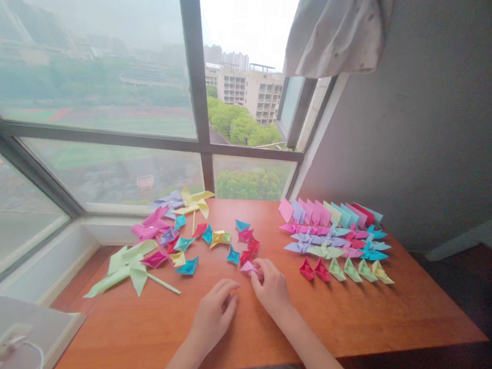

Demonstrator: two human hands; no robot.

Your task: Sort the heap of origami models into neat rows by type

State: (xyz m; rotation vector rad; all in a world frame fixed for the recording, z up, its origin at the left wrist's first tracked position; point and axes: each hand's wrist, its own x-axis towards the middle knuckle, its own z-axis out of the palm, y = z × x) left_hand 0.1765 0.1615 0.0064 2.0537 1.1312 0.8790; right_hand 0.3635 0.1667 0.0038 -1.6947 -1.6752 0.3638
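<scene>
The left hand (214, 314) is over the surface (324, 318), fingers loosely curled, its grip half open and holding nothing. The pale pink paper boat (248, 267), just below a red boat (246, 256), sits pinched in the right hand's (272, 288) nearly closed grip.

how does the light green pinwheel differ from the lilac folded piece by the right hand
The light green pinwheel is much larger than the lilac folded piece. The pinwheel spreads wide and has a stick; the lilac piece is compact, with no stick visible. The pinwheel lies apart from the right hand, while the lilac piece is at that hand's fingertips. Both look like folded paper.
</scene>
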